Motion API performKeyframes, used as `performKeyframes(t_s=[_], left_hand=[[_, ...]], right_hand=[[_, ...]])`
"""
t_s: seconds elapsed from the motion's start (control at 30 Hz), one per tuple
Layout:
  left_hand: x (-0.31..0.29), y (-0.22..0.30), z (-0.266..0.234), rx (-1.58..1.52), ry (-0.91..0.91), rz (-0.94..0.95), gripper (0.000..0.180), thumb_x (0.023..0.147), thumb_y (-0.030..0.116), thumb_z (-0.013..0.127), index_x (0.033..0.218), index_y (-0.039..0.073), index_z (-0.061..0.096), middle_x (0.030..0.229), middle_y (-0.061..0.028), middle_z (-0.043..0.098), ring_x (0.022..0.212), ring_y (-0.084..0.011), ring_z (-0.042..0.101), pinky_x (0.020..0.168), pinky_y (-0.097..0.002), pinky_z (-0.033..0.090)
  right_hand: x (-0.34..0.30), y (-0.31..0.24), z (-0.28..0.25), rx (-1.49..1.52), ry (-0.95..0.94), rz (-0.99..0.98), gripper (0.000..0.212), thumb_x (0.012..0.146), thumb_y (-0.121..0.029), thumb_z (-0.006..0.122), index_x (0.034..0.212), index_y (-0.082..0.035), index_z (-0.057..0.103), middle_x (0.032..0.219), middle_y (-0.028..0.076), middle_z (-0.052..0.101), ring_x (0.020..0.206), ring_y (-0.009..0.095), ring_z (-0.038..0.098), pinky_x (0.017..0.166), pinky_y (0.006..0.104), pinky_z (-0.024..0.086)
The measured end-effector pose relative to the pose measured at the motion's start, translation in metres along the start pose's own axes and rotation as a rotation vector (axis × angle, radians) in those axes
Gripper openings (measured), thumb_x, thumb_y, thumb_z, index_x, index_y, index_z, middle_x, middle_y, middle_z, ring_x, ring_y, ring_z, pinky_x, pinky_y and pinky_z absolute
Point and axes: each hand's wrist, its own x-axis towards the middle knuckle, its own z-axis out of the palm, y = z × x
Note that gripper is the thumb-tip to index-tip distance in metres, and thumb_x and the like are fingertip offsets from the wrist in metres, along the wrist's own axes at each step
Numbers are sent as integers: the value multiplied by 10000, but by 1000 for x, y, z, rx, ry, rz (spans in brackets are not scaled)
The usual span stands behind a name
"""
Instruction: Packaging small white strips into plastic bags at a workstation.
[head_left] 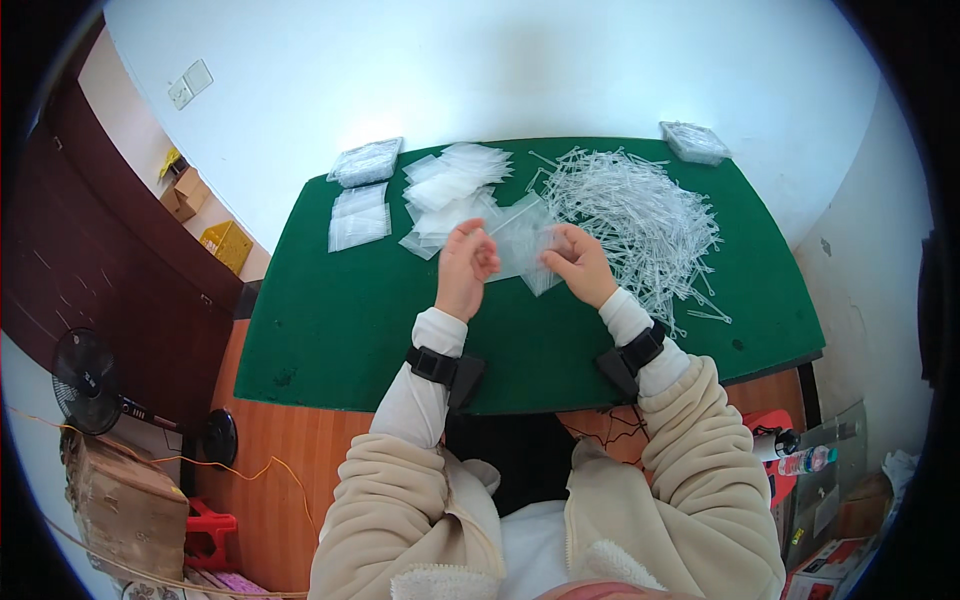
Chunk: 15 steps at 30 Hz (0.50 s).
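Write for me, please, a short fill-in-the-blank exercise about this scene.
1. The tabletop is coloured ____.
2. The heap of clear plastic pieces lies to the ____ of the fanned-out bags.
3. Behind the right hand, the wrist strap is coloured ____.
4. The fan stands on the picture's ____ side.
Missing words: green; right; black; left.

Before you stands the table (290, 345); on its far left sits a packet (366, 162), a bag stack (359, 218) just nearer; right of these lies a bag heap (455, 185), then a stick heap (635, 215); another packet (695, 143) sits far right; your left hand (467, 270) is at the bag heap's near side, your right hand (583, 266) beside the stick heap, bags (519, 243) between them.
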Motion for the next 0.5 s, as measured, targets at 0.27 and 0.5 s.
performKeyframes(t_s=[0.27,0.5], left_hand=[[10,-4,-7,621,99,206,209,835,207,589,921,16,584,733,12,560,611,-47,469,540,-189,372],[7,-9,-12,827,-26,270,158,834,165,601,835,7,607,699,9,569,627,-54,502,579,-189,392]], right_hand=[[-4,-2,1,66,-185,134,313,760,-39,612,1050,-6,497,759,24,593,669,62,548,597,217,449],[4,2,-10,-60,-30,89,138,821,-151,580,805,-14,563,645,-15,527,582,40,454,505,202,357]])
